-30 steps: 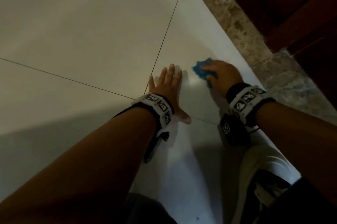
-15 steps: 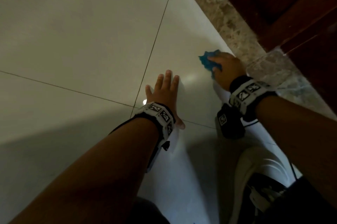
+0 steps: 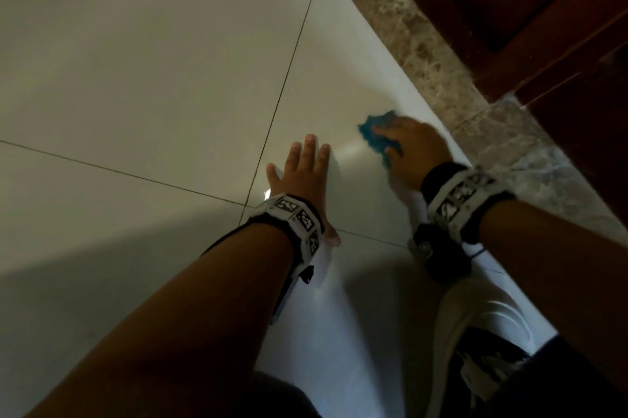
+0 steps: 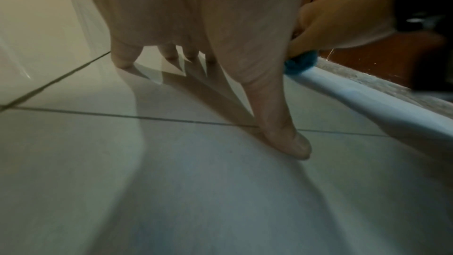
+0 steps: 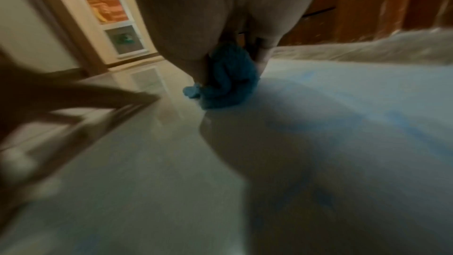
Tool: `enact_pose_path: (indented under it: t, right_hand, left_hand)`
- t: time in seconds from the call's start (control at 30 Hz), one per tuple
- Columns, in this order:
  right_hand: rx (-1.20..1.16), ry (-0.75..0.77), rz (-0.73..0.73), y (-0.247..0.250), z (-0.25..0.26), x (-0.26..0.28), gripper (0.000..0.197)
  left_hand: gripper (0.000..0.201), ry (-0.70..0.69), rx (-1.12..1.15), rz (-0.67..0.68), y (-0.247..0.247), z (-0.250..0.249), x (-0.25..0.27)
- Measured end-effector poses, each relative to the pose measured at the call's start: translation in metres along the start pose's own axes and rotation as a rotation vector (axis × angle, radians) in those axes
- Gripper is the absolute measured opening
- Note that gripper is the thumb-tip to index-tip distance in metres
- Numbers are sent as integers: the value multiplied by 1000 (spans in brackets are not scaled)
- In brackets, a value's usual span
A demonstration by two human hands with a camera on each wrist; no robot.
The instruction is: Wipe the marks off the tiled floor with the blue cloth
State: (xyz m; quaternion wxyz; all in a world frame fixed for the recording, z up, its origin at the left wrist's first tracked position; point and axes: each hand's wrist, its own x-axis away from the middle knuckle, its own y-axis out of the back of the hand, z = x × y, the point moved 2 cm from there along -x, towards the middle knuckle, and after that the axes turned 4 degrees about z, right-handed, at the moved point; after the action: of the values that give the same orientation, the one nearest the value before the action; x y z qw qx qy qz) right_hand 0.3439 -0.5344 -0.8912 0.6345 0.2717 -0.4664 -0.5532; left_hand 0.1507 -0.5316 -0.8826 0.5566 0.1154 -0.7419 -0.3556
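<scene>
We are gripping the blue cloth [image 3: 377, 133] in our right hand [image 3: 413, 150], fingers curled round the bunched fabric so that it is bulging out ahead of the knuckles and toward the thumb side. We are pressing it down on the tiled floor [image 3: 136, 60]; from the right wrist the cloth [image 5: 228, 79] is sitting squashed under the palm, touching the tile. Just beyond the grip, on the little-finger side, the speckled stone threshold [image 3: 424, 53] is running along the tile's edge, with dark wooden joinery [image 3: 509, 9] behind it.

Our left hand [image 3: 302, 172] is lying flat with fingers spread and holding nothing, bracing us beside the grip on the thumb side, near but apart from the cloth. From the left wrist, the fingertips [image 4: 125, 63] and thumb are planted on the tile close to where the grout lines cross.

As for progress, we are judging the wiping to be under way. The tile around and behind the grip is looking pale and glossy, and we are picking out no clear marks on it; faint bluish smears in the right wrist view may be blur or light, so we cannot tell whether anything is left. The strip between the grip and the threshold probably needs more passes.
</scene>
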Motion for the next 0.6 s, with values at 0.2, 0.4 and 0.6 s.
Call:
enact_pose_path:
  t: [0.2,0.4,0.6]
  right_hand:
    - [10,281,68,-17,20,23,42]
    - [-98,-137,-43,15,-40,4,42]
    - [67,305,110,-23,26,49,40]
  left_hand:
    - [154,0,1,-5,-2,1,-2]
    - [154,-11,-13,-18,-1,3,0]
    - [155,-8,-24,-3,-2,4,-3]
